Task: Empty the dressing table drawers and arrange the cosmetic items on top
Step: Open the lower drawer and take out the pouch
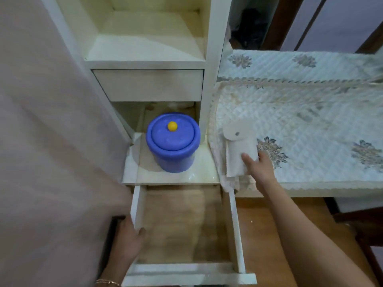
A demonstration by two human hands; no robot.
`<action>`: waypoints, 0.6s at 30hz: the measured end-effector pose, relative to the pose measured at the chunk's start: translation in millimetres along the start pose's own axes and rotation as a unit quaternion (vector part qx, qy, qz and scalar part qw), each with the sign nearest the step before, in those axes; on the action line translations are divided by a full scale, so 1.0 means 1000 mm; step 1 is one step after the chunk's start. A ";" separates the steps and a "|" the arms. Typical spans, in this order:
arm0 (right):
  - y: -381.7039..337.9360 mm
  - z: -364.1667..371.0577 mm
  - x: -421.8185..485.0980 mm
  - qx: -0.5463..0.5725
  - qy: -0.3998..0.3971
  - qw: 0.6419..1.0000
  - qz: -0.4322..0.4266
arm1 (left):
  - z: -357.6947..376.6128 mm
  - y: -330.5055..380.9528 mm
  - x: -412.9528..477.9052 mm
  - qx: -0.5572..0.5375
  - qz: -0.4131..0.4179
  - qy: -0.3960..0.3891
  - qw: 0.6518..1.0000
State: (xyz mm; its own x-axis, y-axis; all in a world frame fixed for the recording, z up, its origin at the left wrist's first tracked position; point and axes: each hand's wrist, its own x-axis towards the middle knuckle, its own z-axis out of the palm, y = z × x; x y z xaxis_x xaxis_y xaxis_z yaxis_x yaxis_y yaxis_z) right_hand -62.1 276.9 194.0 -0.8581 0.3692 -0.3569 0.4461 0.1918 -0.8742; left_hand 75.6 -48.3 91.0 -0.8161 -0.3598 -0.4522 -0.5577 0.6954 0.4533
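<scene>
Lower drawer (182, 224) is standing open and looking empty, left grip (128, 241) curling over its side wall. Right grip (259, 166) is holding white bottle (240, 150) at bench (310, 112) edge. Upper drawer (149, 84) is sitting shut, probably not yet emptied.

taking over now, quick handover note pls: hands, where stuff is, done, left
Left-hand grip: holds the left wall of the pulled-out white wooden drawer, whose bottom shows bare.
Right-hand grip: holds a white cylindrical bottle at the left edge of the quilted floral cloth on top.
Blue round plastic tub with yellow knob: on the shelf above that drawer.
Done: this drawer looks emptied.
Left: release the bottle, shut the drawer, check the closed upper drawer.
</scene>
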 end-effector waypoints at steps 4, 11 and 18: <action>0.004 0.015 0.036 -0.122 0.074 0.989 -0.025 | 0.000 0.008 -0.011 -0.073 -0.007 0.016 0.997; 0.033 0.025 0.027 -0.440 -0.047 0.878 -0.181 | 0.002 -0.003 -0.032 -0.064 0.005 -0.018 0.998; 0.040 0.027 0.019 -0.471 -0.049 0.864 -0.173 | -0.005 -0.032 -0.049 -0.024 0.075 -0.030 0.996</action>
State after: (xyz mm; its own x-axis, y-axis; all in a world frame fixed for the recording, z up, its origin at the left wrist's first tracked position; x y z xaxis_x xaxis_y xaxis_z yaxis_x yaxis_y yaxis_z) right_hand -67.4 266.7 143.8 -0.9784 0.0711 -0.1943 0.1275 0.9466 -0.2960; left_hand 132.4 -55.9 102.8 -0.8815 -0.2149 -0.4204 -0.4373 0.7072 0.5555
